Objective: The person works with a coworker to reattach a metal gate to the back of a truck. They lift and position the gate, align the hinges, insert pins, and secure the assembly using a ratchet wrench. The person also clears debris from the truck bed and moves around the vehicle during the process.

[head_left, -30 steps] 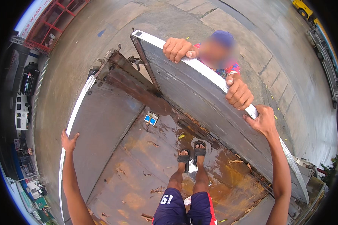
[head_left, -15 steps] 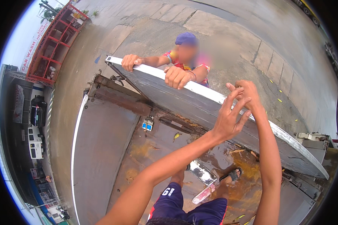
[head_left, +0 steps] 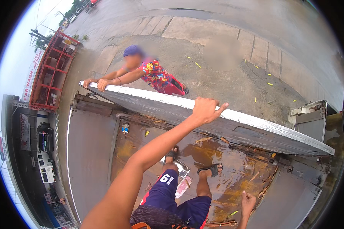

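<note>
A dark grey tailgate (head_left: 240,129) with a white top edge stretches across the truck bed in front of me. My left hand (head_left: 208,110) is closed over that white edge near its middle, fingers on the far side and thumb pointing right. Low on the right, away from the tailgate, my right hand (head_left: 248,202) is curled into a loose fist, and nothing shows in it. Outside the tailgate a co-worker (head_left: 154,76) in a purple cap and colourful shirt leans in, both hands (head_left: 102,84) on the edge's left end.
I stand in sandals on the wet, rusty bed floor (head_left: 233,168), between the left side panel (head_left: 90,152) and right side panel (head_left: 294,198). Leaves and a flattened silvery sheet (head_left: 183,170) lie there. A small blue-and-white box (head_left: 125,128) sits near the far left corner.
My left hand has closed on the top edge. My right hand has come away from the tailgate and dropped low right. The co-worker's hands now hold the edge's far left end.
</note>
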Motion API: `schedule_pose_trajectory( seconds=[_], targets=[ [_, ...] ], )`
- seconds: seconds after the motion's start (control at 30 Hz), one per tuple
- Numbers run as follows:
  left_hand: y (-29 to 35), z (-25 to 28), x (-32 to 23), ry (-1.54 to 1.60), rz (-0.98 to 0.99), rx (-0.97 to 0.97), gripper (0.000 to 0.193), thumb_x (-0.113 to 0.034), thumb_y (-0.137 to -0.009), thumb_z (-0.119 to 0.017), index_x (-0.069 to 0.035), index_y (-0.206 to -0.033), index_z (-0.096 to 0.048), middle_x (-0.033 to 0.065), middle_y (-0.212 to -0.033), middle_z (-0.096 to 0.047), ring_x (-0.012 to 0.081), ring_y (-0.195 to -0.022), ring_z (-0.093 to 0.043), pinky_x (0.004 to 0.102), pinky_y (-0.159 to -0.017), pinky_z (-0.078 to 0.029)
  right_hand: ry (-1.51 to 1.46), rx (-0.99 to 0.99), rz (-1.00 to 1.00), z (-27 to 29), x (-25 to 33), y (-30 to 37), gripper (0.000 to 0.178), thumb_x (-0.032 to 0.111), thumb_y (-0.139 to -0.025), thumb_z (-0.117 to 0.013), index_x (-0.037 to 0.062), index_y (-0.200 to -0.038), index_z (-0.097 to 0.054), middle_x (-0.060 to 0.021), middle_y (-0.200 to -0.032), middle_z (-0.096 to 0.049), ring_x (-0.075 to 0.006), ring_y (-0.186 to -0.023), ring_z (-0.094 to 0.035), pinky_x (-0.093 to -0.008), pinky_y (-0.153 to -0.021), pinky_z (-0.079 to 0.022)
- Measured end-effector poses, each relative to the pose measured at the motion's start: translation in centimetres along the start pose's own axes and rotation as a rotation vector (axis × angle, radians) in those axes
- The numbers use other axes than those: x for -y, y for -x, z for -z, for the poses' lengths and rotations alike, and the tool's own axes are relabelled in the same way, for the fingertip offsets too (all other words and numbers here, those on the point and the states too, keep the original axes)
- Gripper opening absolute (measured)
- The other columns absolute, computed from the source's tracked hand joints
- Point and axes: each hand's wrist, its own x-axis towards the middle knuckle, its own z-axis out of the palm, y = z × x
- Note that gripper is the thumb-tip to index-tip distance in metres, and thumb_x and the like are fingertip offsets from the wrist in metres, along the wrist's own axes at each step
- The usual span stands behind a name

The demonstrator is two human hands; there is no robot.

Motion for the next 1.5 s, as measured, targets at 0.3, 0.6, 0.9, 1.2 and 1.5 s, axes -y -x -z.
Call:
schedule_pose_trajectory(
  seconds=[0.3, 0.6, 0.9, 1.2, 1.5],
  targets=[
    [-5.5, -10.1, -20.7, 0.058, -0.151, 0.147, 0.095, -0.088, -0.079, -0.052, 0.005, -0.069, -0.071, 0.0219, -0.065, -0.066, 0.0399, -0.067, -0.069, 0.0477, -0.065, -0.052, 0.174, -0.355, 0.419, 15.8, 3.1, -12.8, 0.042, 0.020, -0.103, -0.065, -0.0021, -0.070, -0.052, 0.0017, -0.062, -0.032, -0.0083, -0.060, -0.024, -0.0335, -0.052, -0.019],
    [-5.2, -10.0, -22.3, -0.018, -0.087, 0.173, 0.099, -0.093, -0.074, -0.053, 0.005, -0.059, -0.064, 0.0200, -0.055, -0.060, 0.0387, -0.055, -0.066, 0.0460, -0.055, -0.051, 0.373, -0.275, 0.894, 27.9, 8.2, -32.6, 0.023, 0.015, -0.098, -0.069, -0.0059, -0.089, -0.063, -0.0131, -0.075, -0.054, -0.0257, -0.065, -0.046, -0.0411, -0.062, -0.038],
    [-5.2, -9.4, -22.6, -0.093, -0.055, 0.134, 0.092, -0.089, -0.074, -0.058, 0.001, -0.063, -0.064, 0.0159, -0.050, -0.056, 0.0381, -0.051, -0.062, 0.0460, -0.050, -0.048, 0.561, -0.129, 0.684, 27.8, 10.9, -32.4, 0.046, 0.036, -0.098, -0.067, -0.0059, -0.081, -0.069, -0.0181, -0.073, -0.060, -0.0383, -0.067, -0.057, -0.0444, -0.065, -0.043],
    [-5.4, -9.3, -22.9, -0.208, 0.019, 0.156, 0.088, -0.090, -0.074, -0.057, -0.003, -0.069, -0.067, 0.0156, -0.054, -0.060, 0.0406, -0.057, -0.064, 0.0487, -0.052, -0.047, 0.572, -0.146, 0.681, 27.5, 11.0, -32.4, 0.060, 0.051, -0.099, -0.061, -0.0044, -0.079, -0.072, -0.0195, -0.077, -0.064, -0.0424, -0.075, -0.064, -0.0489, -0.070, -0.048],
    [-5.5, -9.9, -22.1, -0.316, 0.038, 0.132, 0.080, -0.086, -0.077, -0.058, -0.008, -0.078, -0.076, 0.0149, -0.061, -0.065, 0.0393, -0.063, -0.067, 0.0483, -0.056, -0.049, 0.626, -0.156, 0.674, 27.5, 11.8, -32.2, 0.064, 0.055, -0.098, -0.060, -0.0038, -0.076, -0.073, -0.0229, -0.079, -0.069, -0.0436, -0.075, -0.067, -0.0504, -0.071, -0.051]
  ],
)
